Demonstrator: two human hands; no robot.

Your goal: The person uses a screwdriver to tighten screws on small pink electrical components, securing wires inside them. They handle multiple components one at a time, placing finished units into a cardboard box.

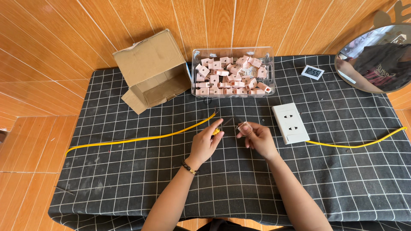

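My left hand [206,143] pinches a small tool with a yellow handle [217,131] whose dark metal tip points toward my right hand. My right hand [256,137] holds a small pale clip-like part [243,126] between thumb and fingers, just right of the tool's tip. Both hands hover over the black grid-patterned cloth [128,171] at the table's middle. A yellow cable [141,139] runs from near my left hand out to the left.
A clear plastic box [233,72] of several pink clips stands at the back. An open cardboard box [150,70] lies back left. A white socket block [290,122] with a second yellow cable [359,144] sits right. A small digital display [312,72] and round mirror [379,57] are far right.
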